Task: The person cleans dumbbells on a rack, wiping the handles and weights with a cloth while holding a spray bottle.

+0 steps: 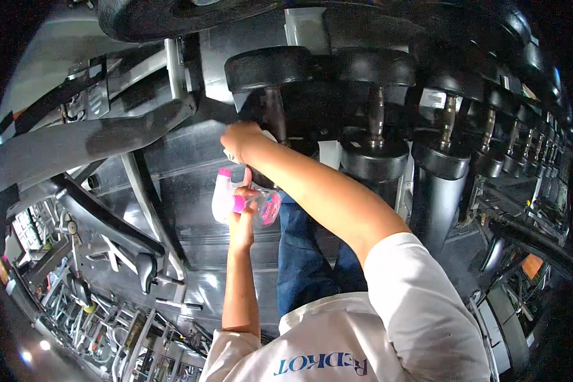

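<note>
My left hand (243, 207) is wrapped round a clear spray bottle (267, 209) with a white-and-pink spray head and a pink label. The bottle is tilted, in front of my blue trousers. My right arm reaches across to the left, with my right hand (240, 141) closed beside the nearest dumbbell (267, 67). White edges of what looks like a cloth (229, 155) show at that hand. My forearm and hand hide part of this dumbbell's handle and near end.
More black dumbbells (375, 153) with metal handles stand in a row on a rack running off to the right. A grey machine arm (102, 137) juts in from the left, above a padded bench (108, 213). Dark flooring (197, 235) lies below.
</note>
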A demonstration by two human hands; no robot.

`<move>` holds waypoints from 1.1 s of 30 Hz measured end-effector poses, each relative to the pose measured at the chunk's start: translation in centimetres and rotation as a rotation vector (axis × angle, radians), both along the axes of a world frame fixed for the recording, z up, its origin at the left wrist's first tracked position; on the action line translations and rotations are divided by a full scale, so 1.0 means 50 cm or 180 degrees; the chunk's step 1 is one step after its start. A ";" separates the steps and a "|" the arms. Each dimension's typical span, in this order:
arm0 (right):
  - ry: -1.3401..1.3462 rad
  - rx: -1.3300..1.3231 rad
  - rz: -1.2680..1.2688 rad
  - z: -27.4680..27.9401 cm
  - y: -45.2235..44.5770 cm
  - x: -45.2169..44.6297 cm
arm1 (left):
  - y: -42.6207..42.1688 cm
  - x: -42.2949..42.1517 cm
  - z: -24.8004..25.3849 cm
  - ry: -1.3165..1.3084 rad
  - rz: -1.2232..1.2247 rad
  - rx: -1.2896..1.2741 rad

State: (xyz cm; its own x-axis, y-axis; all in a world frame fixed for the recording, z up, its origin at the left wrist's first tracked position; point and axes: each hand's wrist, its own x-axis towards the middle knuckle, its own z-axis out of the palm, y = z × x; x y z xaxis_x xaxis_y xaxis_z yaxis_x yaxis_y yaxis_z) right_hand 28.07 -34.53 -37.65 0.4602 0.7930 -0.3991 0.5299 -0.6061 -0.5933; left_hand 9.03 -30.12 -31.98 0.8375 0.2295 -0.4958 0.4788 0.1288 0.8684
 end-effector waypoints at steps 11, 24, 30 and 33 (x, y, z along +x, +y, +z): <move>-0.0034 0.0144 -0.1261 0.132 -0.368 -0.025 | -0.004 0.013 0.025 0.0083 -0.0134 0.0166; -0.0366 0.1161 -0.3387 0.136 -0.310 -0.253 | 0.037 0.017 -0.015 -0.0322 -0.0154 -0.0263; -0.1492 0.0828 -0.0814 0.156 -0.142 -0.210 | 0.045 -0.057 -0.076 -0.0040 0.0937 -0.0247; -0.1537 -0.0182 0.0012 0.119 -0.060 -0.191 | 0.075 -0.112 -0.094 0.0050 0.1701 -0.0934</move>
State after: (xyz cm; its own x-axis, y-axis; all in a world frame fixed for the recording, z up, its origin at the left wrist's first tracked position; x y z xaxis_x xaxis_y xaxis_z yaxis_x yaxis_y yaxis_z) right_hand 18.51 -37.51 -31.69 0.6008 0.7781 -0.1836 0.7386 -0.6281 -0.2448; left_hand 3.45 -26.37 -36.70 0.6362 0.4680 -0.6133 0.2944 0.5875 0.7537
